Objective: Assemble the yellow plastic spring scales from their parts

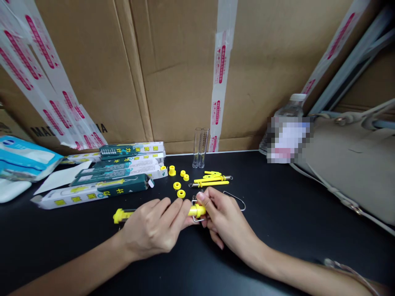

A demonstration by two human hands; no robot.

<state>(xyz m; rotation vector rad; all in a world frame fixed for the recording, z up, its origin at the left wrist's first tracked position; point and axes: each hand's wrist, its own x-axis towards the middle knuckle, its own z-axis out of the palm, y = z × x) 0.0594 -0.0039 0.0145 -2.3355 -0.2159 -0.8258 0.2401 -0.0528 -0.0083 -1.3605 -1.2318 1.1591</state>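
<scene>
My left hand (152, 228) is wrapped over a clear tube with yellow end caps (119, 215), lying across the black table (277, 213). My right hand (222, 218) pinches the tube's yellow right end (197, 210), where a metal wire hook (236, 199) sticks out. Both hands meet at that end. Just beyond them lie several loose yellow rings and caps (179, 187) and yellow rods with metal hooks (211, 180). Two empty clear tubes (200, 148) stand upright behind the parts.
Boxed spring scales (117, 172) are stacked at the left, with a blue-white packet (21, 158) beyond them. A plastic water bottle (290, 123) and a beige bag (348, 160) sit at the right. Taped cardboard boxes (185, 70) wall off the back.
</scene>
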